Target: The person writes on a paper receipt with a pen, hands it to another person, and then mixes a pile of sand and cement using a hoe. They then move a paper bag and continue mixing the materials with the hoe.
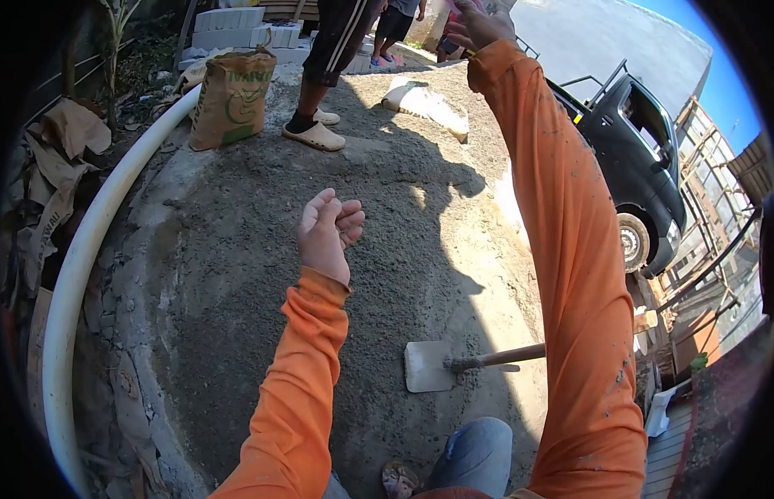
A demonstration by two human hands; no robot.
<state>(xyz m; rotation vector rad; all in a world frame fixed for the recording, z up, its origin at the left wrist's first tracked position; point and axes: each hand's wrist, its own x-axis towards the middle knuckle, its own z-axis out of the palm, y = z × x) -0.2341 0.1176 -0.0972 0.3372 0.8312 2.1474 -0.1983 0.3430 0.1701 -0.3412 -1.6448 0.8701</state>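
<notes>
My left hand [327,231] hovers over a spread of wet grey concrete [262,308]. Its fingers are loosely curled and partly apart, with nothing visible in them. Raised at the top edge is my right hand [484,27], its fingers spread and partly cut off by the frame. I see no object in it. A shovel [428,366] lies on the concrete below, its flat blade towards the left; my right sleeve [561,216] covers part of its handle. Neither hand touches the shovel.
A person in pale clogs [316,137] stands ahead beside an upright paper sack [230,101]. A flattened whitish sack [424,106] lies farther back. A thick white pipe [91,241] curves along the left. A dark pickup truck [632,158] stands right; other people's legs show behind.
</notes>
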